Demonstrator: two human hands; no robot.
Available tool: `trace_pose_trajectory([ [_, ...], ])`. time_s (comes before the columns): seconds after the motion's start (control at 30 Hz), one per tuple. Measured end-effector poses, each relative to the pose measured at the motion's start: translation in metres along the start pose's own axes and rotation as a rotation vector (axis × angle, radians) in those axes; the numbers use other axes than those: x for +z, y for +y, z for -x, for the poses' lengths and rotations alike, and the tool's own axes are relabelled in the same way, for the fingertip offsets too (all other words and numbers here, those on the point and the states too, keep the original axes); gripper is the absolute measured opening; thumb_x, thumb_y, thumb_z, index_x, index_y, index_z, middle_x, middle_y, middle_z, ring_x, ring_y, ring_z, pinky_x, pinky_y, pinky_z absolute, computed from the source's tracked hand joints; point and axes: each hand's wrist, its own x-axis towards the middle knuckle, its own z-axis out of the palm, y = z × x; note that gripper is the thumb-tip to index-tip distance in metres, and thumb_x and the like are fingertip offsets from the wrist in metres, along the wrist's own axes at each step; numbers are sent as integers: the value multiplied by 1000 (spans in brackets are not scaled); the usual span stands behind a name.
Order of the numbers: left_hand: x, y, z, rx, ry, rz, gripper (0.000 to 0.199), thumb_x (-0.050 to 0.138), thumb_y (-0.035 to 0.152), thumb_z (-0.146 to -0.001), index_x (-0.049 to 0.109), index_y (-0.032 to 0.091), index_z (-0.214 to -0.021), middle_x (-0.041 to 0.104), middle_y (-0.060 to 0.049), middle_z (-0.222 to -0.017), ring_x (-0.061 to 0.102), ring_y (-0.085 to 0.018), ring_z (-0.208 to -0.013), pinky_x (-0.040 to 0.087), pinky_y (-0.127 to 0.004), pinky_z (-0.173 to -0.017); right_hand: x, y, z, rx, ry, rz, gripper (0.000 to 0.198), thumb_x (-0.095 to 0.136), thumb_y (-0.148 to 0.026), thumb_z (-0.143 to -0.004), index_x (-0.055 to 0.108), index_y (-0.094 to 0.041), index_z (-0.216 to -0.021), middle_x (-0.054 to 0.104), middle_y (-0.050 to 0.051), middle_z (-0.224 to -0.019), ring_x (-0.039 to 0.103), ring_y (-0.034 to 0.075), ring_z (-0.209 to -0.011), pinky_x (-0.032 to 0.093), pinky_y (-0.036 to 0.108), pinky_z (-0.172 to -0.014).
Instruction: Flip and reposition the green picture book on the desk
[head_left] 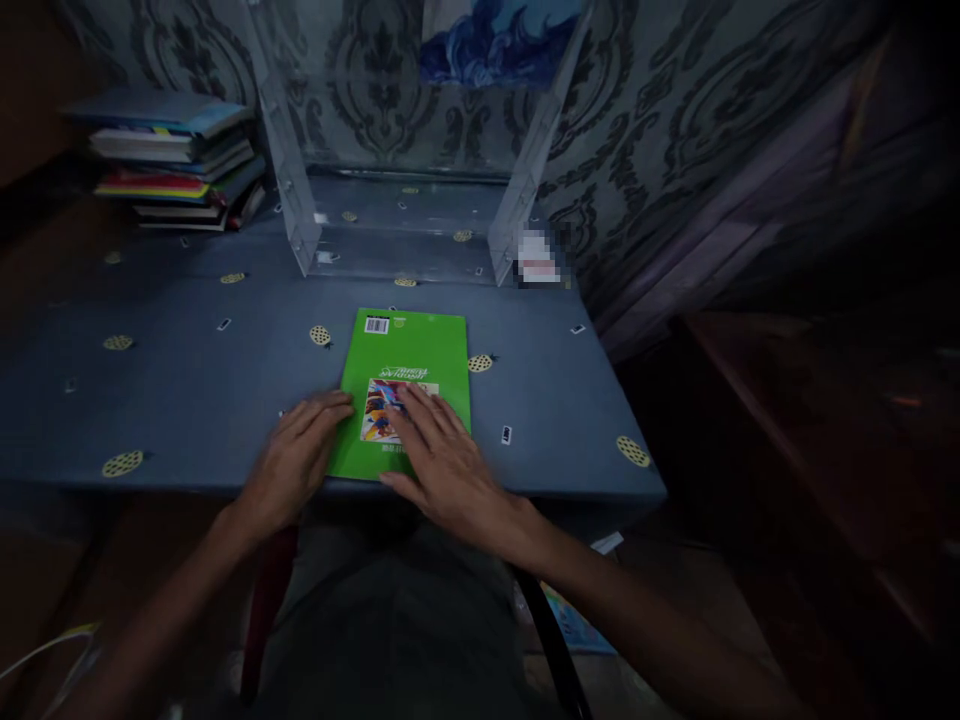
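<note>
A green book [416, 355] lies closed and flat on the blue cloth-covered table [187, 390], near its front edge, with a barcode at its far left corner and a colourful picture in the middle. My left hand [296, 455] rests at the book's left edge, fingers spread and touching the cover. My right hand [442, 455] lies flat on the cover, fingers apart, partly hiding the picture. Neither hand grips anything.
A stack of books [176, 160] sits at the table's far left corner. A clear acrylic stand [300, 215] rises at the back against patterned wallpaper. A small blurred item [538, 257] stands at the back right. The table's right edge drops to a dark floor.
</note>
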Motion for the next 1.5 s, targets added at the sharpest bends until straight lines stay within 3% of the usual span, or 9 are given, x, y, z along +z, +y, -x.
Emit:
trace_pose_trajectory([
  [0.23,1,16,-1,-256,5,37,39,46,46,-101,65,22,-125,67,-13,-132,58,-31,-127,46,-52,-108,-2,26,42,211,104,38,65,45,-51,-104,37,-16,-158,27,21,-166,22,37,-156,34,62,-121],
  [0.47,-11,19,-27,-766,118,654,54,73,58,-76,68,21,-115,73,-10,-120,68,-29,-111,57,-42,-92,11,17,44,218,175,83,60,41,-38,-106,29,-17,-161,30,22,-165,29,35,-154,40,60,-118],
  [0.57,-5,11,-39,-861,174,824,67,83,54,-63,68,18,-117,74,-11,-116,71,-27,-101,59,-38,-84,13,18,43,242,190,76,63,42,-37,-105,26,-18,-163,29,21,-166,28,35,-154,40,60,-119],
  [0.77,4,-23,-81,-703,53,719,68,81,57,-61,71,15,-114,77,-12,-109,72,-28,-93,59,-37,-77,5,11,31,275,129,25,69,53,-46,-100,33,-18,-160,21,20,-168,22,39,-155,39,62,-119],
  [0.93,-5,-47,-116,-519,-29,405,55,64,58,-72,73,17,-108,78,-10,-98,71,-28,-88,58,-38,-79,-14,13,16,253,104,25,58,51,-51,-101,50,-21,-150,41,18,-160,40,37,-148,38,61,-118],
  [1.1,11,-18,-113,-111,-102,-152,40,50,42,-94,69,18,-120,68,-16,-132,61,-35,-123,47,-55,-105,-31,65,-13,288,131,35,55,45,-47,-105,50,-16,-150,41,19,-160,36,34,-151,37,58,-119],
  [1.23,41,20,-96,94,-167,-220,50,46,45,-101,54,15,-140,55,-17,-150,45,-33,-144,36,-56,-118,-30,107,-33,233,90,-9,56,46,-43,-105,49,-11,-150,37,21,-162,27,30,-155,32,55,-123],
  [1.4,59,46,-88,155,-211,-320,71,54,57,-95,46,10,-146,46,-24,-156,33,-41,-150,24,-69,-120,-27,128,-41,257,159,-28,55,49,-39,-103,50,-9,-149,39,21,-161,30,29,-154,32,53,-123],
  [1.5,54,44,-88,153,-263,-372,65,55,46,-95,43,11,-149,43,-23,-158,31,-43,-151,23,-70,-119,-31,136,-44,264,230,-60,48,54,-30,-99,58,-6,-141,51,23,-152,45,29,-145,35,48,-120],
])
